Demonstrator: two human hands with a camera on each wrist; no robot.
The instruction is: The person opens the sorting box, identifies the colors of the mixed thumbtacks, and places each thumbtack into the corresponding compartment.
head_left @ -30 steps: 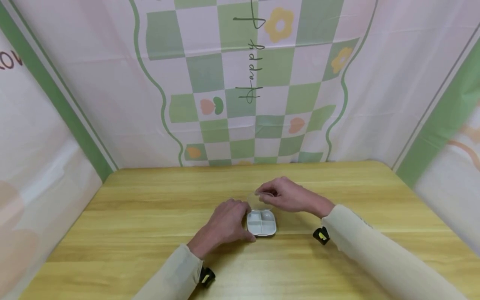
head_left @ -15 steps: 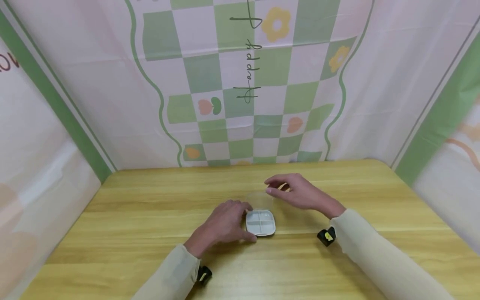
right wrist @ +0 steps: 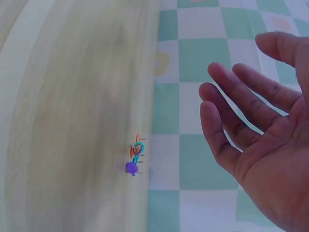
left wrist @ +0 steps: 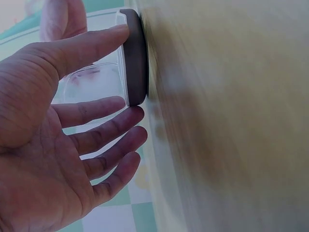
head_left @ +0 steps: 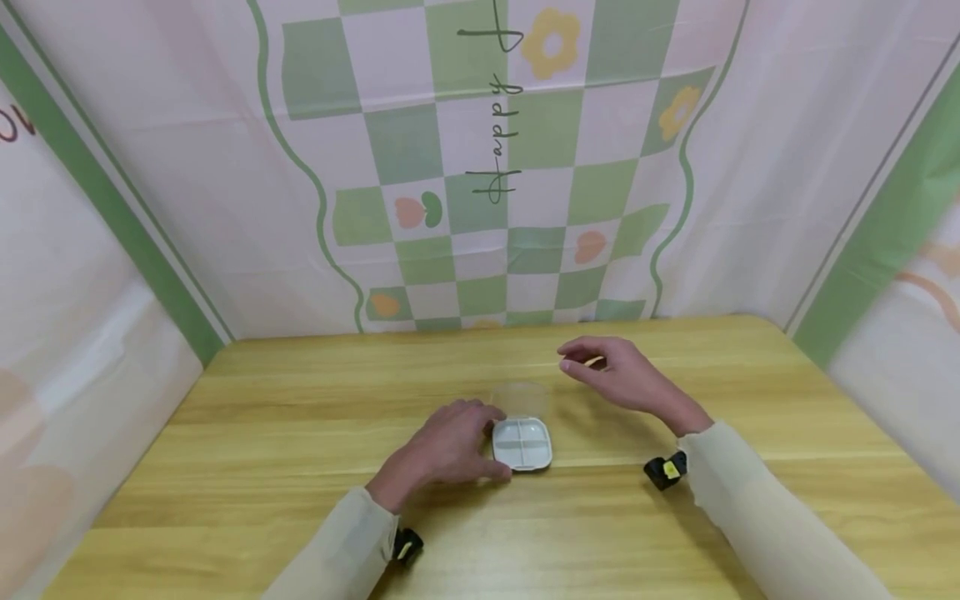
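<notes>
A small white case (head_left: 522, 444) with four-part dividers lies on the table, its clear lid (head_left: 521, 400) raised at the far side. My left hand (head_left: 450, 442) holds the case at its left side, thumb at the near corner and fingers at the far one. In the left wrist view, the thumb and first fingers of my left hand (left wrist: 58, 121) touch opposite ends of the case (left wrist: 136, 58), whose underside looks dark. My right hand (head_left: 626, 377) hovers right of the lid, fingers loosely bent; in the right wrist view this hand (right wrist: 265, 125) is empty.
The wooden table (head_left: 300, 392) meets a checkered curtain (head_left: 480, 250) at its far edge. Small purple, teal and orange shapes (right wrist: 132, 168) show near the table edge in the right wrist view; what they are, I cannot tell.
My right hand has let go of the clear lid and moved away to the right and back. The lid stays raised. My left hand has kept its place at the case.
</notes>
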